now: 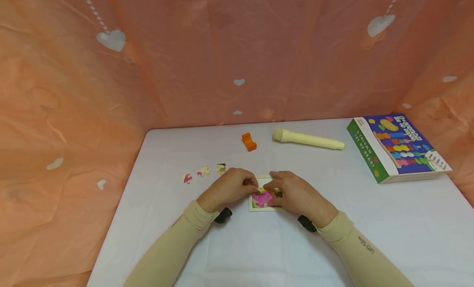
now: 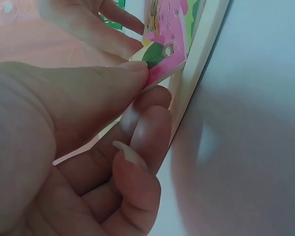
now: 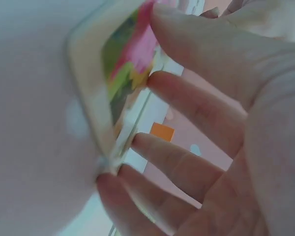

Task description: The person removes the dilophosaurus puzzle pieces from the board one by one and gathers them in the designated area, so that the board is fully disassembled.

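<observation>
A small framed jigsaw board (image 1: 253, 209) with a pink picture lies on the white table between both hands. At its left side, my left hand (image 1: 231, 187) pinches a jigsaw piece (image 2: 160, 64), pink with a green leaf, between thumb and index finger; the piece is tilted over the board. My right hand (image 1: 300, 197) rests on the board's right side with its fingers spread. In the right wrist view the thumb touches the pink picture, and other fingertips lie along the pale frame (image 3: 83, 73). Part of the board is hidden under the hands.
Three loose jigsaw pieces (image 1: 204, 171) lie left of the board. Behind it are an orange curved block (image 1: 249, 142) and a pale yellow microphone-shaped object (image 1: 311, 140). A bead game box (image 1: 401, 149) sits at the right. A peach curtain (image 1: 237, 52) hangs behind the table.
</observation>
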Action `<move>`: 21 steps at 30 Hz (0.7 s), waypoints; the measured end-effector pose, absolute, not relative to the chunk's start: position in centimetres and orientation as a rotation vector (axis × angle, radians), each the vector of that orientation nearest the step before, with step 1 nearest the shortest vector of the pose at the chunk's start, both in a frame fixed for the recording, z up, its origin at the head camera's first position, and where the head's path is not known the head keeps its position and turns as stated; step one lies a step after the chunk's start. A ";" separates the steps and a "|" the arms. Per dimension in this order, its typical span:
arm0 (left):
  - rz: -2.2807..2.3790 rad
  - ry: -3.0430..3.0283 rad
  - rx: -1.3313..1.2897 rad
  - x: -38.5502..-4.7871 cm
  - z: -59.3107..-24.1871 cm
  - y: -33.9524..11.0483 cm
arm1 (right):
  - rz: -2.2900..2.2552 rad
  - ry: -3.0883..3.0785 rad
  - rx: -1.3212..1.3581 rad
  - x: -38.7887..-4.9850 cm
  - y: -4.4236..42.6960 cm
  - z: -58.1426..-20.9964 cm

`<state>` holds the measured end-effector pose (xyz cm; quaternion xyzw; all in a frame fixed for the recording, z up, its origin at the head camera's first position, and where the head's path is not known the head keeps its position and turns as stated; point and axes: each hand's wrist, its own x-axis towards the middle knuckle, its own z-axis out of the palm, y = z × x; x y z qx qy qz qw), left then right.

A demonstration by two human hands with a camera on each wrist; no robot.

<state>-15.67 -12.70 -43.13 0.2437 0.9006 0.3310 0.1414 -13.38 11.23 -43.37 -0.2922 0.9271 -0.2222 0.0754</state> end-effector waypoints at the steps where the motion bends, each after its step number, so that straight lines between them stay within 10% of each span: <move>1: 0.952 2.604 0.714 -15.7 -43.1 -12.7 | -0.672 2.781 -0.867 -13.3 11.1 -43.3; 21: 1.004 2.575 0.746 -15.8 -43.3 -12.9 | -0.527 2.911 -0.706 -12.4 8.8 -43.5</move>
